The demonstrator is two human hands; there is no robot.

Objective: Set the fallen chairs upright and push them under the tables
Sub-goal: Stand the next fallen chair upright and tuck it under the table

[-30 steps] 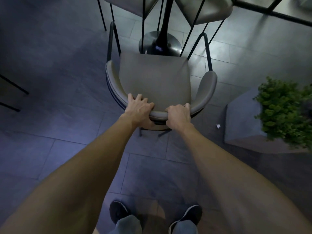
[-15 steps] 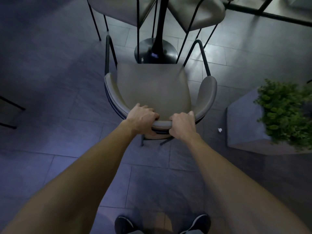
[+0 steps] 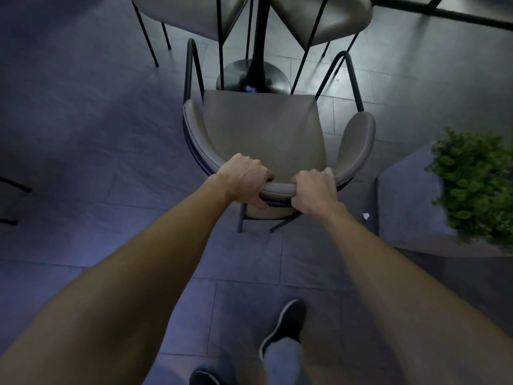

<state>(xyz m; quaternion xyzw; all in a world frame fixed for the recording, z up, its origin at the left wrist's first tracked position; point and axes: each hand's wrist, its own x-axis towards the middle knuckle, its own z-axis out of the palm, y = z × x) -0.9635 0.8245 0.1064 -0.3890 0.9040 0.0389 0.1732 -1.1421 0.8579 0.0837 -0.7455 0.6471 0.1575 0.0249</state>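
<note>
A grey upholstered armchair (image 3: 263, 129) with thin black metal legs stands upright on the tiled floor in front of me, its seat facing the table's black pedestal base (image 3: 251, 77). My left hand (image 3: 244, 180) grips the curved top of the backrest, fingers curled over it. My right hand (image 3: 315, 191) grips the same backrest rim just to the right. The front edge of the seat lies close to the pedestal base. The tabletop is out of view.
Two more grey chairs (image 3: 194, 12) (image 3: 327, 18) stand beyond the pedestal. A dark planter box (image 3: 402, 207) with a green bush (image 3: 477, 184) sits close on the right. A small white scrap (image 3: 366, 216) lies on the floor. Black legs (image 3: 14, 187) show at far left.
Both hands have curled tighter round the backrest. The chair has come nearer in view, and my right foot has stepped forward.
</note>
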